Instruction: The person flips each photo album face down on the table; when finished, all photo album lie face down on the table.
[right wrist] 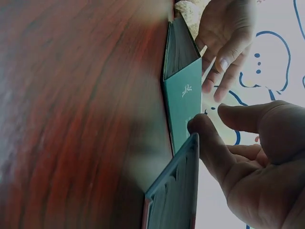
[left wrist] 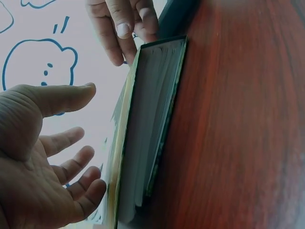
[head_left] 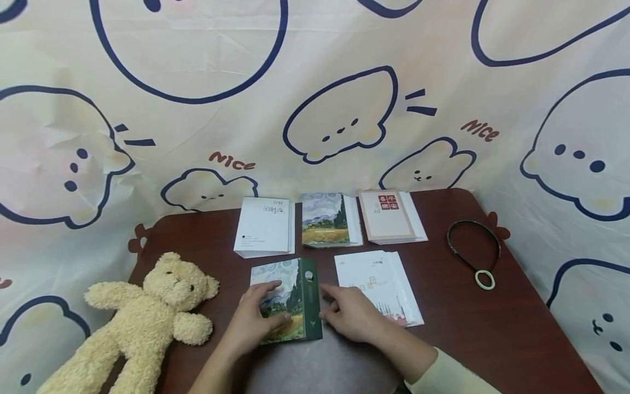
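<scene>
A thick album with a landscape-painting cover and a green spine lies at the table's near middle. My left hand is over its left part, thumb and fingers spread. At the spine side is my right hand, its fingertips close to the green edge. The left wrist view shows the album's page edges beside my relaxed left fingers. In the right wrist view, the green spine stands beyond my right index finger. A white album lies just under and beyond the right hand.
Along the back stand a white album, another painting-covered one and a beige one with red characters. A plush bear lies on the left. A dark cord with a pale ring is at the right.
</scene>
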Tool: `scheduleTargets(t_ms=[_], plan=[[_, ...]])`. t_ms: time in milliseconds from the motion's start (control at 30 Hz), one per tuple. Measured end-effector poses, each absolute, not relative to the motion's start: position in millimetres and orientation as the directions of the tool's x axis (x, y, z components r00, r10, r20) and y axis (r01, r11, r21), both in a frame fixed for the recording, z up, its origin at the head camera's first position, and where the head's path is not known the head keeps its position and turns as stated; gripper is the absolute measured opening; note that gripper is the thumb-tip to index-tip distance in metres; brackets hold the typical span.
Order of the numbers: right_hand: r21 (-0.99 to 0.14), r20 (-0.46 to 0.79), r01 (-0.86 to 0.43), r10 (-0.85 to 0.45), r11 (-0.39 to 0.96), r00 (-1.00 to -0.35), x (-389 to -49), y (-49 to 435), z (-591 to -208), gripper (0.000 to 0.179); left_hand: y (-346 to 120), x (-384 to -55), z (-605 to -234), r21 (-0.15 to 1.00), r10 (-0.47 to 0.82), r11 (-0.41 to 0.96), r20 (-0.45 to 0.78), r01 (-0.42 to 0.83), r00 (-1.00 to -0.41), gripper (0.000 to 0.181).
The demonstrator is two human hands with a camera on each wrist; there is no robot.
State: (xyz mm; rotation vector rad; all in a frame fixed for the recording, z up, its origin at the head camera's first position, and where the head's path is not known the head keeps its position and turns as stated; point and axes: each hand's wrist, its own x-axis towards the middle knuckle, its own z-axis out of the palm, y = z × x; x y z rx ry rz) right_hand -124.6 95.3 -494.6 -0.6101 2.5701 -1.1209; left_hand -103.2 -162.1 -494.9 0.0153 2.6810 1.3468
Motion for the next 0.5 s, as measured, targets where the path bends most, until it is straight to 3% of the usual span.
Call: scheduleTargets(t_ms=[267,500], plan=[[-0.806,-0.035,-0.251,-0.466,0.536,-0.884,-123.0,109.1,-494.8,0.058,-150.9,-110.2,-499.4,0.846,0.1,0.533,-0.075,-0.011,-0.992,0.067],[-0.853,-0.042,-0.2,-0.444,0.483,-0.895,-119.7,120.8,-495.4,0.058,-137.2,-111.6,-496.0,0.908,0.138,0.415,-0.123,-0.056,-0.983,0.065]])
